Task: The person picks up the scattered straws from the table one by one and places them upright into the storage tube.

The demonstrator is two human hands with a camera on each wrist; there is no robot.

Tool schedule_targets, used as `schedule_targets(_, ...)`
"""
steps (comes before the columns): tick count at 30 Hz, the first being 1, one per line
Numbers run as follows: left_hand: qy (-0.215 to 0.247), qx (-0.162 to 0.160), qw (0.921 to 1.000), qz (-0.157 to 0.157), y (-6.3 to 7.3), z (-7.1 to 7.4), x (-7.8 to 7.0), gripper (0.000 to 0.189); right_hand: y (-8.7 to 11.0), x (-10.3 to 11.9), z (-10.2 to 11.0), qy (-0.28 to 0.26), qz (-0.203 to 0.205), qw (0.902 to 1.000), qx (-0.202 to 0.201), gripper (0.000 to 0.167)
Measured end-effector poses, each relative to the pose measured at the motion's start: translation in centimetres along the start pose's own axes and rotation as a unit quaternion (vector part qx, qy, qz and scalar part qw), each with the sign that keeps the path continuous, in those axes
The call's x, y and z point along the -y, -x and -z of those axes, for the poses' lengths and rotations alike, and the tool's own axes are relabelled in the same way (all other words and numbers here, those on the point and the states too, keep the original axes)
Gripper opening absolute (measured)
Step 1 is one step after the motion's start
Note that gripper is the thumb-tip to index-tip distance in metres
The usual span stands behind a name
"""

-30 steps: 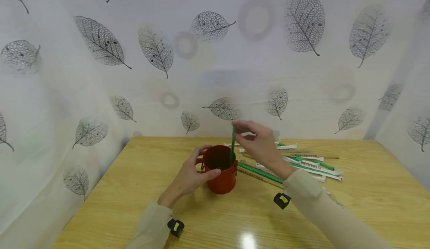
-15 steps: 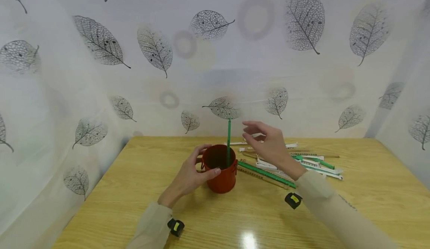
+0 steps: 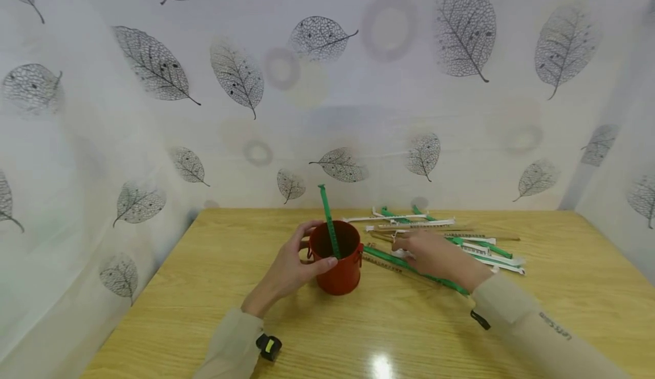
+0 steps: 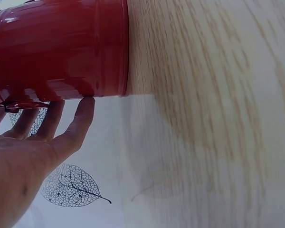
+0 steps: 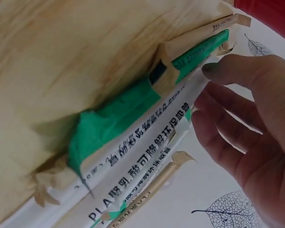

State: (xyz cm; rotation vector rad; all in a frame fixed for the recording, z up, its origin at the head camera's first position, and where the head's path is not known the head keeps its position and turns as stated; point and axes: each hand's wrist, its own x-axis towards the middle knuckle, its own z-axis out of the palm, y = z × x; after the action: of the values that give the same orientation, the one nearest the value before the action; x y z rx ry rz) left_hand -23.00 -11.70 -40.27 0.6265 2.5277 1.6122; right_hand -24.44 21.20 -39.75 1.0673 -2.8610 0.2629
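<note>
My left hand grips the red bucket by its side, thumb over the near rim and fingers behind it. Those fingertips show against the red wall in the left wrist view. A green-wrapped straw stands in the bucket, leaning left. My right hand reaches down into the pile of paper-wrapped straws. In the right wrist view, its thumb and fingertips are right at the end of a white-wrapped straw; I cannot tell whether they pinch it. A green-wrapped straw lies alongside.
White, green and brown wrapped straws lie loosely crossed on the wooden table, right of the bucket. Behind the table's back edge hangs a pale, leaf-printed cloth, which also covers both sides.
My right hand let go of the green straw over the bucket and moved right and down to the pile. The green straw tipped over to the left. My left hand stayed on the bucket.
</note>
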Motion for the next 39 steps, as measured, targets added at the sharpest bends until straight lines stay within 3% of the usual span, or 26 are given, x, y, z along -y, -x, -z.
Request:
schedule_targets(10,0.002,0.003,1.0000,-0.006,0.0,-0.2,-0.2,0.074,-0.1,-0.1,-0.4,0.016,-0.007,0.9998,0.008,0.028)
schedule_targets(15,0.002,-0.005,1.0000,0.002,0.0,-0.4,-0.4,0.074,0.1,0.0,0.2,0.029,-0.004,0.9993,-0.023,0.034)
schedule_targets(19,0.004,-0.017,0.9998,0.010,0.0,-0.6,-0.6,0.074,0.2,0.3,2.0,-0.002,-0.002,0.9988,-0.049,0.039)
schedule_targets(23,0.007,-0.026,0.9995,0.014,0.1,-0.7,-0.5,0.074,0.3,0.6,3.9,-0.011,0.027,0.9921,-0.122,0.040)
schedule_targets(27,0.011,-0.037,0.9991,0.016,0.3,-0.8,-0.4,0.074,0.2,0.6,5.4,-0.014,0.088,0.9691,-0.230,0.042)
schedule_targets(30,0.013,-0.047,0.9987,0.015,0.5,-0.8,-0.4,0.073,0.1,0.7,6.5,-0.032,0.109,0.9492,-0.293,0.045)
schedule_targets(34,0.022,-0.052,0.9983,0.014,0.7,-0.7,-0.3,0.071,-0.2,1.4,8.1,-0.053,0.093,0.9246,-0.366,0.045)
schedule_targets(39,0.032,-0.054,0.9980,0.008,0.9,-0.7,-0.2,0.069,-0.8,2.9,10.0,-0.114,0.070,0.8856,-0.445,0.044)
